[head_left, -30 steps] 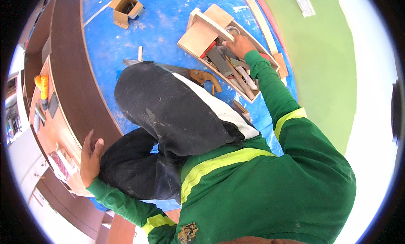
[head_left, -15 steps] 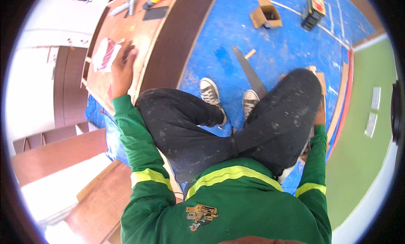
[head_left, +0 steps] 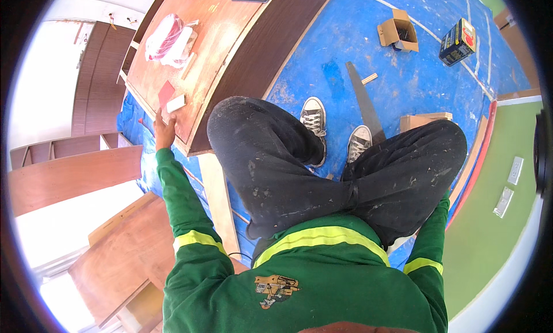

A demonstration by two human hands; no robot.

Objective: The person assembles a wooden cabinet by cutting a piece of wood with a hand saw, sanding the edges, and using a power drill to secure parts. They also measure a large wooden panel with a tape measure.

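Note:
My left hand [head_left: 165,130] is at the near left corner of a wooden cabinet [head_left: 213,45] lying on its side. Its fingers are apart and nothing shows in them. Just beyond the fingertips, a small white block [head_left: 175,103] lies beside a flat reddish piece [head_left: 166,93] that looks like sandpaper. Farther up the panel sits a bundle in clear plastic [head_left: 167,40], white and dark red, with a thin wood strip [head_left: 188,66] beside it. My right arm [head_left: 426,235] runs down past my right knee, which hides the hand.
On the blue floor sheet lie a saw blade [head_left: 363,97], a short wood offcut [head_left: 370,78], an open cardboard box [head_left: 398,35] and a dark rectangular can [head_left: 458,43]. Wood pieces [head_left: 416,122] are beyond my right knee. Loose boards [head_left: 121,258] fill the lower left; a green wall [head_left: 489,218] stands right.
My left hand has moved from beside the plastic bundle toward the cabinet's near corner, uncovering the white block and reddish piece. My right hand, partly visible before, is now hidden. The view has shifted.

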